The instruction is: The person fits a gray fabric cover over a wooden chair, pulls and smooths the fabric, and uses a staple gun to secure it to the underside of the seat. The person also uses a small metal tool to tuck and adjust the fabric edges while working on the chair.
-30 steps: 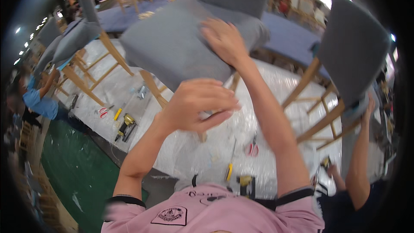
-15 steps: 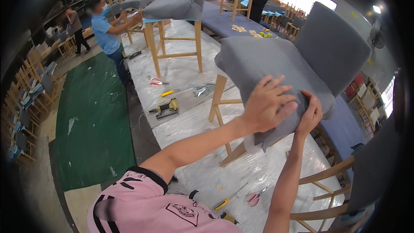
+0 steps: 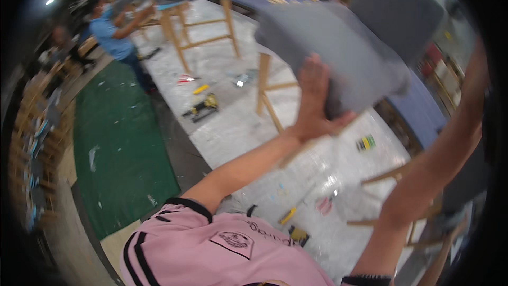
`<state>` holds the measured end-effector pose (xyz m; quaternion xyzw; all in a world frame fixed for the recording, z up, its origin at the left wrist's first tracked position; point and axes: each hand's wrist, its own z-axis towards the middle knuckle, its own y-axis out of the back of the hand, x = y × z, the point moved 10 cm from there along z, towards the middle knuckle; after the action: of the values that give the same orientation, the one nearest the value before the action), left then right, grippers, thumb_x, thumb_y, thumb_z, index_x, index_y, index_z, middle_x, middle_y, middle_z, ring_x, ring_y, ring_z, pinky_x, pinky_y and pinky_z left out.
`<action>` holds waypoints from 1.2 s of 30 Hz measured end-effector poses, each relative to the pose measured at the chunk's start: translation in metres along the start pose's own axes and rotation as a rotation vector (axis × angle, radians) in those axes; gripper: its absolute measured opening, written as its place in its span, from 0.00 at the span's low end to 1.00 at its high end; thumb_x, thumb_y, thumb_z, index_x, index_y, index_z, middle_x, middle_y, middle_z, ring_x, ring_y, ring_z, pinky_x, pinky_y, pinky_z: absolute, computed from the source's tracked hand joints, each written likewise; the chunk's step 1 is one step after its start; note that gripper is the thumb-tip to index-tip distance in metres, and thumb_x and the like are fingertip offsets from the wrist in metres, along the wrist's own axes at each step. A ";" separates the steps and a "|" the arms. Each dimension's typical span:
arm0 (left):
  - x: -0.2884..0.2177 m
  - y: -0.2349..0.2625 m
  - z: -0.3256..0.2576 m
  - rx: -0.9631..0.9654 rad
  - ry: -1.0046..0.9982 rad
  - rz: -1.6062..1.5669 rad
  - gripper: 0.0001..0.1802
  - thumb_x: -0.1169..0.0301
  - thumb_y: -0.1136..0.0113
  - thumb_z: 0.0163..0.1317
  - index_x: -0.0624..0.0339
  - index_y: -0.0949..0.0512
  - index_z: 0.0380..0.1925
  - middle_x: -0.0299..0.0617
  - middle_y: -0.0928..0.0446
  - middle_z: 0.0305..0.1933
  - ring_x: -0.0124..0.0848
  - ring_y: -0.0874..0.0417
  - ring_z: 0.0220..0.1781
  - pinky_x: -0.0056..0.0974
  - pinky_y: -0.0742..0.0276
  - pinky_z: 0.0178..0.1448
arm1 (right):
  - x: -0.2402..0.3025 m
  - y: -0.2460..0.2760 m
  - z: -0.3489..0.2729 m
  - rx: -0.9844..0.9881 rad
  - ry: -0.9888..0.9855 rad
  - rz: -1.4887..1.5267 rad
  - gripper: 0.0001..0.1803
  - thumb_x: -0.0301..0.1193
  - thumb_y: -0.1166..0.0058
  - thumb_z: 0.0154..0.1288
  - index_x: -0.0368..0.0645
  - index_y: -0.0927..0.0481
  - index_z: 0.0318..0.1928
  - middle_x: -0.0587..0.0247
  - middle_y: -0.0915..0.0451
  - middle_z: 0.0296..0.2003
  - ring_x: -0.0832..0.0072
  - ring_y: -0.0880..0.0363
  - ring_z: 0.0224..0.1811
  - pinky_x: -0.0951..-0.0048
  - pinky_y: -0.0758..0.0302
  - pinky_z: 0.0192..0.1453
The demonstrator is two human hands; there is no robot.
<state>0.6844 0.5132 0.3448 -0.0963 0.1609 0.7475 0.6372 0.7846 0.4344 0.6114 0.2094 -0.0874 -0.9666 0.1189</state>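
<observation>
A grey upholstered bar chair with pale wooden legs stands on the table in front of me, its loose fabric cover smeared by motion. My left hand lies open against the near side of its seat, fingers stretched upward and thumb out to the right. The chair's backrest rises at the right. My right arm reaches up along the right rim; its hand is lost past the dark edge of the picture.
Plastic film covers the worktable. On it lie a nail gun, red-handled scissors, a yellow-handled tool and a green-yellow packet. A co-worker in blue handles another chair. Another person's forearm shows lower right.
My right hand has left the seat corner and swung up and right, out of the picture. My left hand stays at the seat, its fingers now pointing upward. The whole view has shifted.
</observation>
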 end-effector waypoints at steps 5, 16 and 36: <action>0.010 0.003 -0.023 -0.033 0.177 0.010 0.74 0.57 0.19 0.47 0.62 0.68 0.79 0.64 0.72 0.82 0.60 0.69 0.84 0.59 0.62 0.82 | 0.059 -0.156 -0.169 0.714 0.175 -0.188 0.27 0.47 0.62 0.78 0.50 0.26 0.70 0.55 0.28 0.70 0.56 0.36 0.75 0.57 0.49 0.80; 0.017 -0.009 -0.034 0.104 0.176 0.040 0.76 0.57 0.19 0.45 0.58 0.71 0.79 0.57 0.74 0.83 0.56 0.70 0.85 0.58 0.62 0.83 | -0.018 -0.111 -0.191 0.645 -0.730 0.382 0.31 0.52 0.60 0.79 0.45 0.26 0.69 0.46 0.37 0.74 0.54 0.44 0.79 0.55 0.47 0.80; 0.020 0.001 -0.033 0.182 0.138 -0.037 0.71 0.60 0.22 0.48 0.59 0.67 0.79 0.60 0.73 0.83 0.58 0.70 0.85 0.59 0.62 0.82 | 0.031 -0.120 -0.182 0.368 -0.639 0.335 0.22 0.42 0.54 0.76 0.47 0.21 0.63 0.52 0.25 0.66 0.58 0.33 0.72 0.54 0.42 0.77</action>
<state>0.6777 0.5200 0.3073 -0.0921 0.2697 0.7097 0.6443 0.8118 0.5192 0.4101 -0.1010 -0.3246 -0.9185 0.2021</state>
